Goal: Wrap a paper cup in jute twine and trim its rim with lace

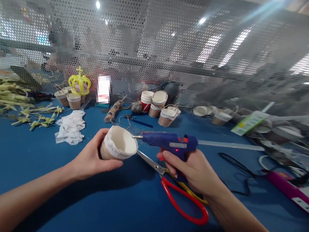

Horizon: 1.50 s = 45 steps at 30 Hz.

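Note:
My left hand (94, 158) is wrapped round a paper cup (122, 141) that is covered in brown twine and has white lace below its rim. The cup tilts with its opening toward the upper right. In my right hand (190, 167) is a blue hot glue gun (170, 140), its red light lit and a clear glue stick (229, 144) sticking out of the back. The gun's metal nozzle is at the cup's rim; whether it touches I cannot tell. Beneath the gun, red-handled scissors (175, 192) lie on the blue table (98, 216).
White lace (70, 127) lies at the left, near dried plant stalks (1, 90). More twine-wrapped cups (167, 116) stand along the perforated metal screen (180, 47). A twine bundle (113, 112) is behind my cup. A purple power strip (295, 193) and cords are at the right.

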Each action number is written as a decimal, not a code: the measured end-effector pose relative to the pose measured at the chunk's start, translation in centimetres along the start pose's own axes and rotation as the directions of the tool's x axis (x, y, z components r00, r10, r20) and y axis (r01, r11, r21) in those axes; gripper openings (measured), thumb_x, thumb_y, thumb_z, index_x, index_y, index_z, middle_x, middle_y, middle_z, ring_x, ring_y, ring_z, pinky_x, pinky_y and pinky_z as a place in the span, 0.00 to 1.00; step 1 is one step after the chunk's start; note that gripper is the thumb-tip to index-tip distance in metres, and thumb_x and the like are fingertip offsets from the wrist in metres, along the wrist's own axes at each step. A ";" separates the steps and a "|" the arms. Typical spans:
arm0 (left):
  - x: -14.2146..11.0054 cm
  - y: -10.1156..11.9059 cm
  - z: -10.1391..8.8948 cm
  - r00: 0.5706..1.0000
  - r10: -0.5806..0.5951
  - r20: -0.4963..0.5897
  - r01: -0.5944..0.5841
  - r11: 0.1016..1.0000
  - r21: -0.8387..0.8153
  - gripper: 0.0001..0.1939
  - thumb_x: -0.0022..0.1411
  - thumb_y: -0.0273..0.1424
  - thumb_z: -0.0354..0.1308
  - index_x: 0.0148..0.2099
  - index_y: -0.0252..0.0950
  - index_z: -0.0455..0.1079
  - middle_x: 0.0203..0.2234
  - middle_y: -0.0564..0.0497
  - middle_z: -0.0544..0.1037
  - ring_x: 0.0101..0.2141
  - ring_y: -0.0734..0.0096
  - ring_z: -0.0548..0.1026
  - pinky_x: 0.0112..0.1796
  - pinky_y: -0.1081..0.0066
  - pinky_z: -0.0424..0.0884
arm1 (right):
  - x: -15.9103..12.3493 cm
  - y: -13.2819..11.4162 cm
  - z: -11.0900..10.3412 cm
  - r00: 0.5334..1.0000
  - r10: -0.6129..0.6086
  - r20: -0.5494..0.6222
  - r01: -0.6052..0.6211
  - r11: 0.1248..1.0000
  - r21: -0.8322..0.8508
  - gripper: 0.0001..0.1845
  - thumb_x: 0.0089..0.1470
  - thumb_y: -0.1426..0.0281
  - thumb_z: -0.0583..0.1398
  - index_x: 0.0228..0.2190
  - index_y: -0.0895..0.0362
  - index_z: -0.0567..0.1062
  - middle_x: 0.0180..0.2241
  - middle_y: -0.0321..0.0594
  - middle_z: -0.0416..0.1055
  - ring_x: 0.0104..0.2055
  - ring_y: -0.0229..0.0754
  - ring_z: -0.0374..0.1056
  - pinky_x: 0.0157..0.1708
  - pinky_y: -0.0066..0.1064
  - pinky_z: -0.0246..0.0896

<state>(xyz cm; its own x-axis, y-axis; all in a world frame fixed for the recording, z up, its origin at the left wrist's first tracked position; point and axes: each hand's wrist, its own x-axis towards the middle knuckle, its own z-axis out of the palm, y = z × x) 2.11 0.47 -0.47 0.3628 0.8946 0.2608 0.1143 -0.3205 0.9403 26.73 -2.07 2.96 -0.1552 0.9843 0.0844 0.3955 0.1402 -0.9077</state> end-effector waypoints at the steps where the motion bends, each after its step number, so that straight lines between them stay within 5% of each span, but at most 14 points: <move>1: 0.0 0.0 0.0 1.000 0.004 -0.005 -0.004 1.000 0.013 0.31 0.45 0.33 0.65 0.50 0.36 0.55 0.41 0.48 0.70 0.40 0.64 0.71 0.41 0.69 0.69 | 0.0 0.0 0.0 1.000 -0.007 -0.005 0.007 0.999 -0.046 0.19 0.49 0.56 0.58 0.24 0.61 0.73 0.12 0.31 0.60 0.16 0.32 0.56 0.18 0.27 0.53; 10: 0.0 0.1 0.1 0.999 0.030 -0.034 -0.027 0.996 0.089 0.29 0.44 0.33 0.64 0.48 0.37 0.56 0.38 0.49 0.71 0.36 0.66 0.71 0.36 0.70 0.71 | -0.1 0.0 -0.1 0.998 -0.043 -0.045 0.032 0.972 -0.234 0.20 0.50 0.56 0.56 0.17 0.57 0.68 0.13 0.34 0.63 0.17 0.36 0.61 0.22 0.30 0.60; 18: 0.0 0.0 0.1 0.998 0.048 -0.028 -0.043 0.990 0.134 0.29 0.45 0.34 0.63 0.48 0.37 0.56 0.37 0.50 0.71 0.37 0.66 0.72 0.37 0.70 0.71 | -0.1 0.1 0.0 0.990 -0.129 -0.060 0.098 0.925 -0.366 0.20 0.52 0.61 0.56 0.13 0.55 0.64 0.12 0.32 0.62 0.16 0.34 0.57 0.20 0.29 0.56; 45: 0.1 -0.2 -0.1 0.978 0.153 -0.141 -0.105 0.947 0.305 0.29 0.46 0.32 0.63 0.49 0.36 0.55 0.41 0.47 0.69 0.41 0.62 0.71 0.42 0.64 0.69 | -0.3 -0.2 -0.1 0.975 -0.214 -0.055 0.168 0.881 -0.442 0.07 0.51 0.66 0.57 0.27 0.55 0.74 0.21 0.38 0.71 0.29 0.45 0.68 0.27 0.34 0.60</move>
<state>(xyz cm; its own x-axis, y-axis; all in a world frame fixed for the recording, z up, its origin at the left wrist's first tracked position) 2.03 0.63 -0.57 0.2422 0.8697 0.4301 0.3521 -0.4919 0.7963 26.75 -2.39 3.18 -0.1862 0.9360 0.2989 0.7226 0.3366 -0.6039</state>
